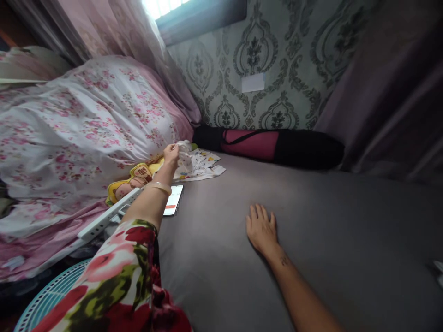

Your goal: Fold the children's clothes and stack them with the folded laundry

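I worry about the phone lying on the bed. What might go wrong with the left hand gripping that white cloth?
The phone lies lit beside the left forearm; pulling the arm back may nudge it or touch its screen. The left hand grips one end of the white cloth, so the rest might drag.

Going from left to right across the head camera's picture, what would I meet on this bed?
floral quilt → yellow cartoon cushion → left hand gripping the white printed cloth → right hand lying flat on the grey sheet
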The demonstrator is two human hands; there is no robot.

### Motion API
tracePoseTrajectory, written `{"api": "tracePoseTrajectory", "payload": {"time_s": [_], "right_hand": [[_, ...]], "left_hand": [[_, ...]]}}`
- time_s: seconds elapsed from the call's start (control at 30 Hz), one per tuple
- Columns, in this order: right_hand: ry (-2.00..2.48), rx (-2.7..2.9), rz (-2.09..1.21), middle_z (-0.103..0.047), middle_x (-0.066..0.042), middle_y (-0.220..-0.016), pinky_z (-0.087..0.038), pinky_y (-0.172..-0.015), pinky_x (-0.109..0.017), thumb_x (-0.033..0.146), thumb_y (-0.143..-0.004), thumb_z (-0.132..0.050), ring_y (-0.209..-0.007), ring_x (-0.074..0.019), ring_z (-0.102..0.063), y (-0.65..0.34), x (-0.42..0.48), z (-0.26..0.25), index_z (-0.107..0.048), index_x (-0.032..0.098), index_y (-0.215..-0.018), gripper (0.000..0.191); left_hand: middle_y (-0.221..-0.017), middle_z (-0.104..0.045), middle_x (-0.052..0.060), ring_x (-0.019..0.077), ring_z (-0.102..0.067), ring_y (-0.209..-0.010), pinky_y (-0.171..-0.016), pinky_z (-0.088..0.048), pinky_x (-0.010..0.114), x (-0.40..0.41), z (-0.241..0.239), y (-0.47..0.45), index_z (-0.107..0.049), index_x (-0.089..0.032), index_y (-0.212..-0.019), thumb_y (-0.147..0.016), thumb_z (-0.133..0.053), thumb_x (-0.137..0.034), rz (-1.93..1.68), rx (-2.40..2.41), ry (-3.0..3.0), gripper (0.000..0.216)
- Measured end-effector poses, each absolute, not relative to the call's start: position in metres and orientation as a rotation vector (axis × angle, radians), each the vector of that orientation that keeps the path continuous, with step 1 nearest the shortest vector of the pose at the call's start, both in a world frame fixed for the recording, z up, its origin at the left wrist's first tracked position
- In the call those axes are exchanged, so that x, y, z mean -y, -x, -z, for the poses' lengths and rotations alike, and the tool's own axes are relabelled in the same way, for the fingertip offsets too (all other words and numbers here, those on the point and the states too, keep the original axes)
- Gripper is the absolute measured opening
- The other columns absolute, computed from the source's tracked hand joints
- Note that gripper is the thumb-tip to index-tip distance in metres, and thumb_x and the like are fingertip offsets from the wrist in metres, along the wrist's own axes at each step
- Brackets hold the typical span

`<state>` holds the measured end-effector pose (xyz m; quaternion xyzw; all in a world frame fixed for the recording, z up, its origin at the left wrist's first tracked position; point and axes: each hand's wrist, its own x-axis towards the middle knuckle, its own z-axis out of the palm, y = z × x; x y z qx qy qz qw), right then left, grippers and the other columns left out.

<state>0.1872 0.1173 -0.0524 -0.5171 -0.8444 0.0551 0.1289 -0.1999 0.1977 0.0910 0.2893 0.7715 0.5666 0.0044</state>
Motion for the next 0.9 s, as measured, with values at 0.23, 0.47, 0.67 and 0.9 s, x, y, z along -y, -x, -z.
{"api": "tracePoseTrajectory", "payload": {"time_s": [0.23,0.47,0.67,0.9], "right_hand": [[1.463,2.445,-0.215,-0.042,-0.016,-0.149,-0.015,-0.114,-0.051,0.031,-0.097,-0.032,-0.139,-0.0305,-0.033,-0.193,-0.114,0.048,-0.044,0.009,-0.142,0.051],[1.372,1.946,-0.472,-0.063,-0.016,-0.123,-0.036,-0.103,-0.038,0.029,-0.096,-0.025,-0.116,-0.0235,-0.056,-0.198,-0.125,0.04,-0.056,0.012,-0.122,0.044],[1.413,1.229,-0.419,-0.06,-0.012,-0.093,-0.044,-0.085,-0.034,0.038,-0.094,-0.02,-0.091,-0.0221,-0.057,-0.223,-0.14,0.013,-0.05,0.021,-0.094,0.034],[1.095,1.238,-0.416,-0.054,-0.009,-0.105,-0.042,-0.09,-0.038,0.052,-0.092,-0.038,-0.099,-0.0212,-0.052,-0.239,-0.136,-0.013,-0.047,0.02,-0.103,0.035]], "left_hand": [[-0.069,-0.059,-0.004,0.0079,-0.054,-0.055,-0.056,-0.047,0.019,-0.218,-0.131,0.121,-0.056,-0.018,-0.09,-0.085,-0.063,-0.033,-1.982,-1.396,-1.081,0.017],[-0.07,-0.06,-0.004,0.0076,-0.058,-0.059,-0.058,-0.049,0.019,-0.211,-0.168,0.048,-0.058,-0.018,-0.087,-0.082,-0.07,-0.034,-1.792,-0.951,-1.355,0.021],[-0.071,-0.059,-0.004,0.0071,-0.059,-0.059,-0.057,-0.048,0.017,-0.198,-0.193,0.008,-0.061,-0.018,-0.093,-0.086,-0.066,-0.034,-1.675,-0.944,-1.576,0.018],[-0.069,-0.059,-0.002,0.0065,-0.055,-0.057,-0.052,-0.041,0.016,-0.173,-0.194,-0.028,-0.067,-0.015,-0.089,-0.084,-0.067,-0.034,-1.283,-1.022,-1.887,0.019]]}}
